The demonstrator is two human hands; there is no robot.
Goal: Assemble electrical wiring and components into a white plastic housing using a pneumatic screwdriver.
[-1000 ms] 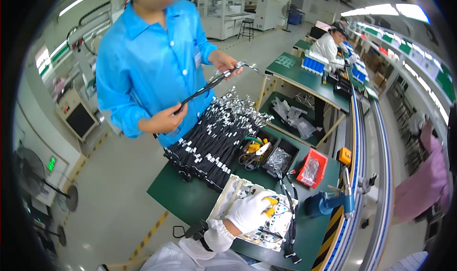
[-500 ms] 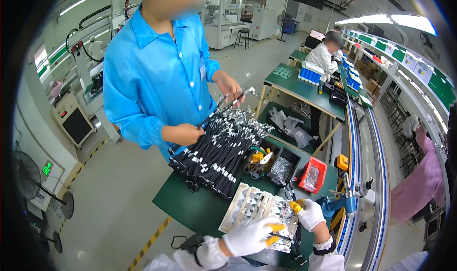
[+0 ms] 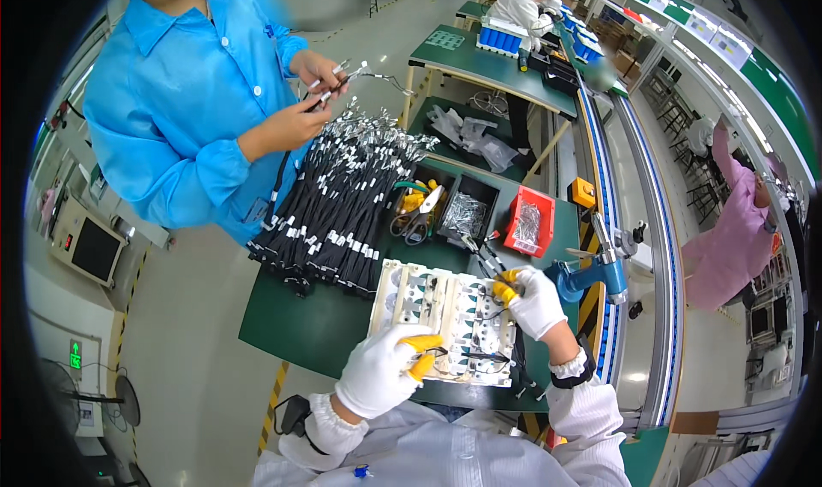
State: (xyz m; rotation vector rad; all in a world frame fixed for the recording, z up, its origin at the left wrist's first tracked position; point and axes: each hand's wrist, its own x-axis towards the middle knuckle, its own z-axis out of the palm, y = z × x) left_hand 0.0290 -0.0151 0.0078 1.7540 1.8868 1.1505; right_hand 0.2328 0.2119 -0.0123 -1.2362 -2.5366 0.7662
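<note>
A: Where did the board [image 3: 445, 316] lie, and how did the worker hold it?

B: The pale board lay flat on the green bench [image 3: 300, 324], straight in front of the worker. The left hand [image 3: 381, 371], gloved white with yellow fingertips, was curled over the board's near left corner, fingers bent and pressing down. The right hand [image 3: 533, 300] was closed at the board's far right corner, its fingertips pinched on something small there; what exactly was pinched could not be told.

A: And how would it handle?

B: It looked like a light, stiff, thin panel with cut-outs, so it would probably flex little but could crack at the slots. The edges and corners seemed the safest grip. Thin black wires [image 3: 505, 363] ran along the board's right side; those looked limp and easy to snag.

A: What else stood about the board?

B: Behind it on the left was a heap of black cables [image 3: 342, 204] with silver ends. Behind it on the right sat a black tray [image 3: 467, 217] and a red bin [image 3: 527, 226], and scissors [image 3: 415, 222] beside them. A blue tool [image 3: 591, 277] stood right of the board. Beyond the cables a person in blue [image 3: 184, 102] held one cable in both hands.
</note>
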